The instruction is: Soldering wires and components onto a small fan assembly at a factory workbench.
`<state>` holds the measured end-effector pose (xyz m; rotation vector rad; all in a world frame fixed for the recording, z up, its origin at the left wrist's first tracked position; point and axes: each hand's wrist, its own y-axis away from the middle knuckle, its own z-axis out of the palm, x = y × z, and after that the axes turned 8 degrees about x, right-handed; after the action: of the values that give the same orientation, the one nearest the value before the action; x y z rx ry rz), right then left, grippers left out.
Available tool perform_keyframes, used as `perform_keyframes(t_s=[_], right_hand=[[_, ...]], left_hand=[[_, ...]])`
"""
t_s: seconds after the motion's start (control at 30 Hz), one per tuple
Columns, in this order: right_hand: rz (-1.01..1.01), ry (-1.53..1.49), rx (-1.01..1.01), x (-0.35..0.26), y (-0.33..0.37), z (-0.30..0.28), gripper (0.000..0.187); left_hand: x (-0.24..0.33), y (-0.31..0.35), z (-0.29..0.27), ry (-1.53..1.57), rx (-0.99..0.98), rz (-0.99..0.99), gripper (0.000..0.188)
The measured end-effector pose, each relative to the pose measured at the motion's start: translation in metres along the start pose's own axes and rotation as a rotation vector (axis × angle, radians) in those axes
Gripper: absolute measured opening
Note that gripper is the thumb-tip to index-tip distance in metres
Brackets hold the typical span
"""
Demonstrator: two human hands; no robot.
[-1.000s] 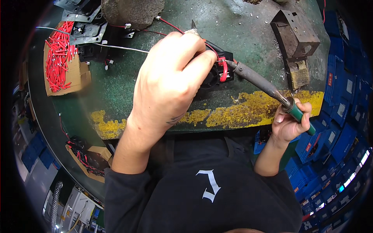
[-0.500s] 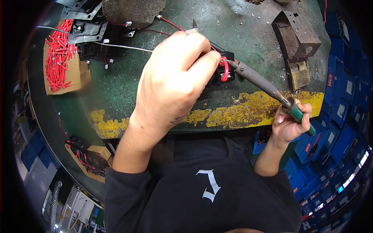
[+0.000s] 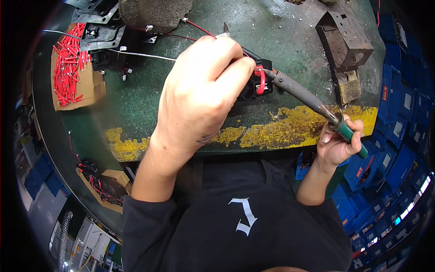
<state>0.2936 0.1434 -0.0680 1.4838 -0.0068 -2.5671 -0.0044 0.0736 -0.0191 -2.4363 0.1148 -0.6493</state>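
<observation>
My left hand [image 3: 201,93] is closed over a small black part [image 3: 259,81] with red wires on it, pressing it on the green bench [image 3: 136,104]. A thin silver solder wire [image 3: 140,54] runs from the left into this hand. My right hand [image 3: 337,143] grips the green handle of a soldering iron [image 3: 308,97]. The iron's dark shaft slants up to the left, and its tip touches the red wire on the black part, right beside my left fingertips.
A cardboard box of red wire pieces [image 3: 70,68] sits at the far left, with black parts [image 3: 102,34] behind it. A rusty metal stand [image 3: 344,41] holds a sponge [image 3: 349,90] at the right. A second box of parts [image 3: 102,186] lies below the bench; blue crates [image 3: 398,136] stack on the right.
Almost nothing has moved. My left hand and the black part shifted very slightly, while the iron's tip stays against the red wire.
</observation>
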Motion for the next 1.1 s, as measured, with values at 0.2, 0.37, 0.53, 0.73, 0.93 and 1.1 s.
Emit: perform_keyframes(t_s=[0.2, 0.37, 0.53, 0.73, 0.93, 1.1], right_hand=[[-0.001, 0.003, 0.003, 0.000, 0.000, -0.001, 0.032], [0.002, -0.031, 0.012, 0.000, 0.001, -0.001, 0.034], [-0.044, -0.049, 0.056, 0.002, 0.002, 0.000, 0.035], [-0.095, -0.035, 0.141, 0.006, 0.003, -0.001, 0.035], [-0.116, -0.049, 0.093, 0.008, 0.001, -0.005, 0.037], [-0.128, -0.029, 0.105, 0.009, 0.002, -0.006, 0.039]], left_hand=[[0.000, 0.000, 0.001, -0.015, -0.011, -0.001, 0.024], [-0.003, 0.000, -0.002, -0.032, -0.001, -0.001, 0.024], [0.001, 0.004, -0.015, -0.016, 0.141, -0.071, 0.037], [0.026, 0.011, -0.051, -0.014, -0.197, -0.195, 0.051], [0.023, 0.024, -0.044, -0.184, -0.243, -0.142, 0.058], [0.018, 0.027, -0.046, -0.119, -0.135, -0.296, 0.058]])
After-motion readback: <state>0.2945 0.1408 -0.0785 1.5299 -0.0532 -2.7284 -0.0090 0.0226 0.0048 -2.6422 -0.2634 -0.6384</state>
